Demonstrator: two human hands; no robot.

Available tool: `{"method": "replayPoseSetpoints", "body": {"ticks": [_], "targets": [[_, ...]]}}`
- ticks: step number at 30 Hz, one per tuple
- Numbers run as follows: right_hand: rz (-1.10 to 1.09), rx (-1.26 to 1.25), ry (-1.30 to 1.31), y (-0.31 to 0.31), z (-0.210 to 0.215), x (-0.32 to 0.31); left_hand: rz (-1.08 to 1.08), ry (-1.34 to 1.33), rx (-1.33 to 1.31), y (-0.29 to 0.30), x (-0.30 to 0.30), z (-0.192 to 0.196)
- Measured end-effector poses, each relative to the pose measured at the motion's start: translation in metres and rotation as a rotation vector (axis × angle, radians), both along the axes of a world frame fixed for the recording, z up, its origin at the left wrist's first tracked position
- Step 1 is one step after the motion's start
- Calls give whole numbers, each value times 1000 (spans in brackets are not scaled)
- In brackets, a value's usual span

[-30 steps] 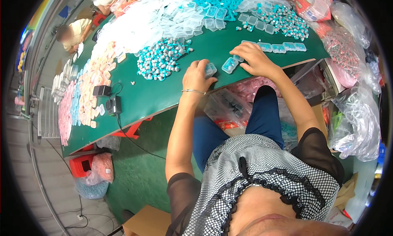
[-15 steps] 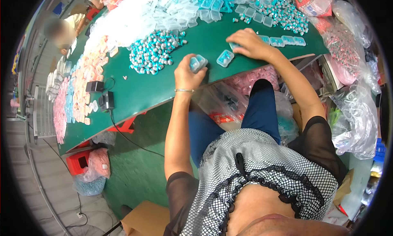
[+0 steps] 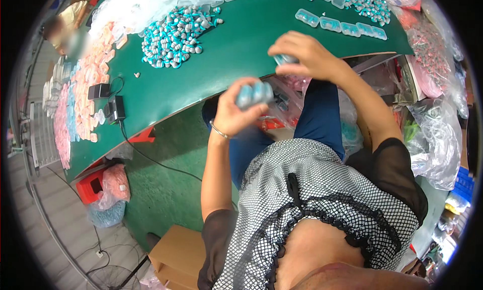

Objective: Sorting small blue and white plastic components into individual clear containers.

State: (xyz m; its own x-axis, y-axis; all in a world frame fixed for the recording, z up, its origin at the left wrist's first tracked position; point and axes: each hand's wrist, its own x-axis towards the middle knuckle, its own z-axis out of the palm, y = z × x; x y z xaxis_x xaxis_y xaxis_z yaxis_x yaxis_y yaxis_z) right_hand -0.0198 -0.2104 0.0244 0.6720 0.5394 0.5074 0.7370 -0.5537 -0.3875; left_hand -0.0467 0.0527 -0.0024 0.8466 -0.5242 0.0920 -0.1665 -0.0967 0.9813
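Note:
My left hand (image 3: 232, 114) is closed around a short stack of small clear plastic cases (image 3: 255, 95) with blue contents, in front of the table's near edge. To its right, my right hand (image 3: 314, 57) has its fingers bent around another small clear case (image 3: 286, 59), mostly covered by the fingers and blurred. Beyond the right hand, a row of filled clear cases (image 3: 329, 24) lies on the green table (image 3: 251, 43). A heap of grey-and-teal small round pieces (image 3: 173, 38) sits farther left.
Empty-looking clear cases (image 3: 136, 13) are piled at the back left, beside peach-coloured pieces (image 3: 100, 58). More teal pieces (image 3: 367, 6) lie at back right. Black adapters (image 3: 114, 108) with a hanging cable stand near the left edge. Plastic bags (image 3: 432, 139) crowd the right side.
Both hands have come back from the tabletop toward my body. The case that lay between them on the table has been picked up. More of the left hand's stack shows.

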Motion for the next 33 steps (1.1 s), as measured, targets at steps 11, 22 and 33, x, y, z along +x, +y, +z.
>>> {"method": "replayPoseSetpoints", "body": {"ticks": [11,22,33], "targets": [[-214,-404,1203,51,-296,-36,140,832,-13,20,-14,-165],[-721,173,1317,-40,-472,-29,-273,570,572,-111,4,-247],[-863,1002,1562,-23,-333,-21,-347,290,1079,-117,8,-338]]}}
